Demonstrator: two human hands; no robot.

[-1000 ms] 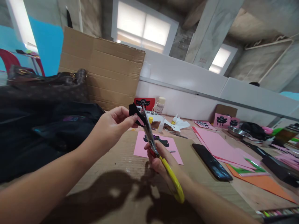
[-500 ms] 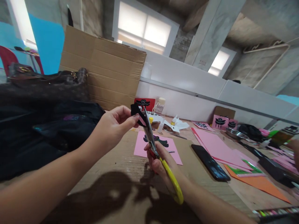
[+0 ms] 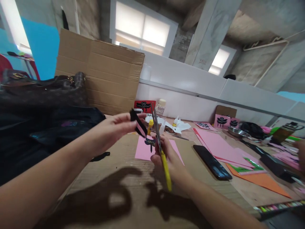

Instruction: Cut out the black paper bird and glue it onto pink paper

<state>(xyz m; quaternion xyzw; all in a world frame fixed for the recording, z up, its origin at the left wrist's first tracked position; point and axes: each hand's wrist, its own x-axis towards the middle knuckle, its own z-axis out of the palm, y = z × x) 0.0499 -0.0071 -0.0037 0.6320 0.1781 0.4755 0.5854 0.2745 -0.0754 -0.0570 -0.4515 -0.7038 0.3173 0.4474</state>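
Left hand (image 3: 114,127): raised over the cardboard sheet (image 3: 125,156), thumb on the near side and fingers behind, closed on the black piece.
Black piece (image 3: 140,127): a narrow cut-out held in the air, its lower tip pointing towards the right hand; a long opening shows pink between its two strips.
Right hand (image 3: 166,152): fingers wrapped round the scissors (image 3: 156,124) near the pivot; how they sit in the handle loops cannot be told.
Scissors blades: upright, tips only slightly parted, just beside the black piece and not seen touching it.
Cutting: the step in hand looks like trimming the black piece, with the blades between cuts.
Next cut: another snip would call for wider blades, the piece turned so its edge meets them, and left fingers clear of the line.
Pink sheet (image 3: 143,153): flat on the cardboard beyond the hands, a black shape (image 3: 150,143) on it, partly hidden by the right hand.
Black scrap (image 3: 102,156): on the cardboard, beside the left forearm.
Phone (image 3: 212,163): to the right, near the pink papers (image 3: 220,146) on the tabletop (image 3: 252,195).
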